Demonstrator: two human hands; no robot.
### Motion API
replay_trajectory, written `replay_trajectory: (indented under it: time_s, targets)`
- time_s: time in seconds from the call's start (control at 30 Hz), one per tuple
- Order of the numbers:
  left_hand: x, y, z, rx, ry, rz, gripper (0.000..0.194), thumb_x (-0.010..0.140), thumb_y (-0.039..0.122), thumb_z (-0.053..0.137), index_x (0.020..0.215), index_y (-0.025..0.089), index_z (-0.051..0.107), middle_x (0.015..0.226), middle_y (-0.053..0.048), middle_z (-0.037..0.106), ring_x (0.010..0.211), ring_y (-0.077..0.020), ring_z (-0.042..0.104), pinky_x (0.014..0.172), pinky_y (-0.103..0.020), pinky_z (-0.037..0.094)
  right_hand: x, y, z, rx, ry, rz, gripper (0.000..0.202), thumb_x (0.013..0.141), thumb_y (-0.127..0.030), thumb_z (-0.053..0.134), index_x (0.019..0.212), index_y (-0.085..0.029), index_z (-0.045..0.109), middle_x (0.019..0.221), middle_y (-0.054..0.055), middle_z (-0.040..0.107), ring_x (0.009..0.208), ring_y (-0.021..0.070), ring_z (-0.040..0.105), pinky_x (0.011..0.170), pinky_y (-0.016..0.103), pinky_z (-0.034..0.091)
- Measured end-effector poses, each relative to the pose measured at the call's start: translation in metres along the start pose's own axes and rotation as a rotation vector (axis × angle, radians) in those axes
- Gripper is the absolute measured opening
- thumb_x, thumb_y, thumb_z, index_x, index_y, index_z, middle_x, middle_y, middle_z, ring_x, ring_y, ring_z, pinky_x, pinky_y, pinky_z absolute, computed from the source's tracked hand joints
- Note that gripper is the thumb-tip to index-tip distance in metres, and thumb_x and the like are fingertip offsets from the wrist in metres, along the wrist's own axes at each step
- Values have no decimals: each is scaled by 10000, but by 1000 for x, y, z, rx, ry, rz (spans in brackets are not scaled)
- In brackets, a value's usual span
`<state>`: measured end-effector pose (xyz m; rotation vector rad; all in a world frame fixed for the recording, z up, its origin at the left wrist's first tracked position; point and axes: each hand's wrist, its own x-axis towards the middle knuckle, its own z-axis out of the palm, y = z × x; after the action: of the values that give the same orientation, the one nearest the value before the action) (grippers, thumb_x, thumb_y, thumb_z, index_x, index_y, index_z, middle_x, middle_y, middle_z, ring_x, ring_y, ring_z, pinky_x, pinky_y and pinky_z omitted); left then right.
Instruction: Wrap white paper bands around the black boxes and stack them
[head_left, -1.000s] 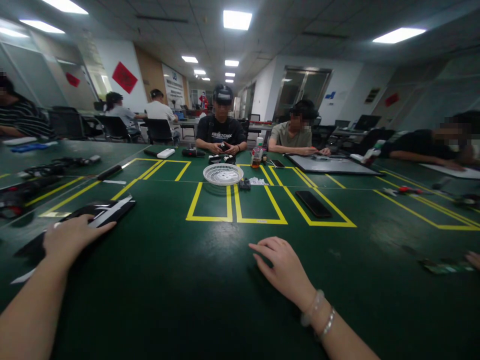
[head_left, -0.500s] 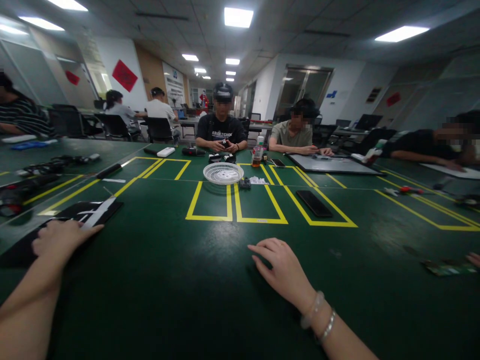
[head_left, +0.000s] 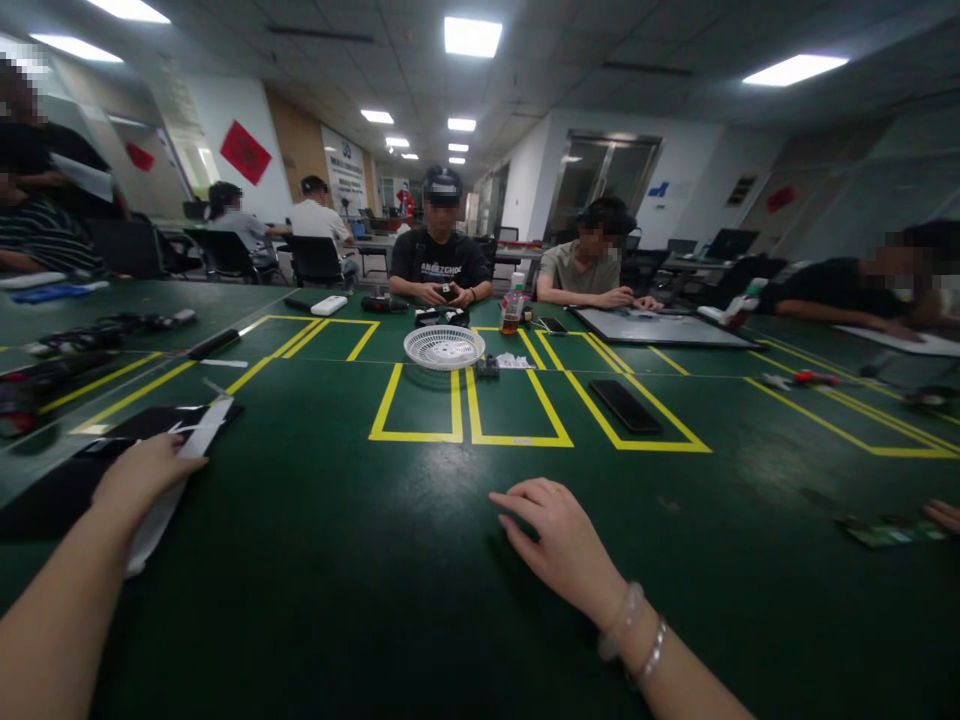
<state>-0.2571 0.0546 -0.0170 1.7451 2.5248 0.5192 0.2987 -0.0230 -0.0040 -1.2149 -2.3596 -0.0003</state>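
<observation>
At the left, my left hand (head_left: 142, 475) is closed on a long, flat white strip (head_left: 156, 525), its thumb lying over the near side. The strip's far end tapers beyond my fingers; I cannot make out what it is. Under and beside it lies a flat black sheet-like thing (head_left: 45, 500) with thin white bands across its far part. My right hand (head_left: 559, 530), with two bracelets on its wrist, is held low over the green table (head_left: 375, 600). Its fingers are loosely stretched out, with nothing in them.
Yellow tape outlines (head_left: 416, 437) mark the table. Ahead stand a white round basket (head_left: 444, 352) and a bottle (head_left: 513, 312). A black phone-like slab (head_left: 625, 405) lies right of centre. A green circuit board (head_left: 889, 532) is near another person's hand (head_left: 943, 515). Several people sit around.
My left hand has shifted slightly right, and more of the white strip now shows below it, off the black sheet's edge. My right hand has barely moved. A standing person has appeared far left.
</observation>
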Motion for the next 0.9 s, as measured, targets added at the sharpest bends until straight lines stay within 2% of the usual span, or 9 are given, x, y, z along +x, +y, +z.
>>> replay_trajectory:
  time_s: [0.07, 0.2, 0.33, 0.4, 0.5, 0.6, 0.67, 0.8, 0.9]
  targets:
    - [-5, 20, 0, -29, -3, 67, 705, 678, 617, 497, 1064, 54, 673, 947, -175, 667, 886, -391, 620, 699, -412, 467, 0, -1, -1, 2, 18, -9, 301, 913, -162, 579, 1193, -249, 648, 1031, 54, 678, 959, 213, 619, 864, 414, 509]
    - [-24, 83, 0, -155, -6, 380, 654, 841, 497, 440, 1303, 49, 557, 1222, -168, 600, 1060, -342, 584, 876, -408, 481, 0, -1, -2, 20, 74, -48, 341, 918, -157, 560, 1242, -246, 618, 1113, 79, 662, 1027, 228, 613, 902, 437, 509]
    - [-63, 148, 7, -284, -79, 784, 454, 922, 369, 470, 1297, 134, 573, 1252, -121, 586, 1132, -284, 544, 980, -399, 458, -1, -5, -3, -4, 108, -118, 373, 930, -175, 543, 1295, -245, 576, 1252, 99, 620, 1164, 250, 571, 992, 485, 472]
    - [-87, 174, 10, -369, -154, 963, 366, 954, 287, 470, 1286, 177, 580, 1237, -104, 590, 1143, -260, 535, 982, -396, 466, -2, -9, -3, -22, 60, -131, 445, 914, -210, 587, 1354, -255, 527, 1353, 102, 568, 1248, 268, 524, 1049, 519, 432]
    - [-122, 201, 12, -469, -315, 1105, 357, 961, 157, 474, 1295, 234, 570, 1249, -71, 582, 1165, -214, 519, 995, -359, 469, -1, -14, -2, -16, -61, -126, 604, 881, -249, 653, 1441, -267, 427, 1435, 99, 515, 1315, 284, 474, 1114, 553, 359]
    - [-141, 212, 11, -525, -414, 1165, 409, 932, 86, 512, 1301, 253, 566, 1273, -58, 568, 1171, -189, 519, 991, -323, 476, -1, -15, -1, 48, -154, -103, 597, 909, -207, 608, 1462, -278, 394, 1281, 69, 638, 1172, 238, 591, 1126, 537, 346]
    - [-142, 212, 12, -490, -406, 1166, 426, 921, 75, 529, 1302, 262, 568, 1282, -52, 564, 1171, -185, 526, 990, -318, 478, -1, -14, 0, 117, -165, -63, 563, 919, -183, 586, 1447, -283, 418, 1174, 47, 683, 1059, 218, 639, 1075, 498, 411]
    - [-108, 193, 22, -268, -176, 1094, 426, 932, 277, 605, 1352, 252, 538, 1346, -70, 539, 1249, -257, 482, 1089, -453, 390, -1, -3, 5, 363, -28, 124, 460, 932, -260, 581, 1384, -298, 505, 1118, 51, 680, 931, 215, 649, 847, 393, 532]
    - [-62, 153, 29, -91, 38, 816, 672, 900, 561, 582, 1429, 164, 464, 1436, -140, 451, 1301, -338, 431, 1112, -531, 340, 3, 10, 9, 700, 225, 366, 420, 903, -441, 615, 1277, -253, 591, 1054, 69, 674, 823, 198, 648, 734, 342, 545]
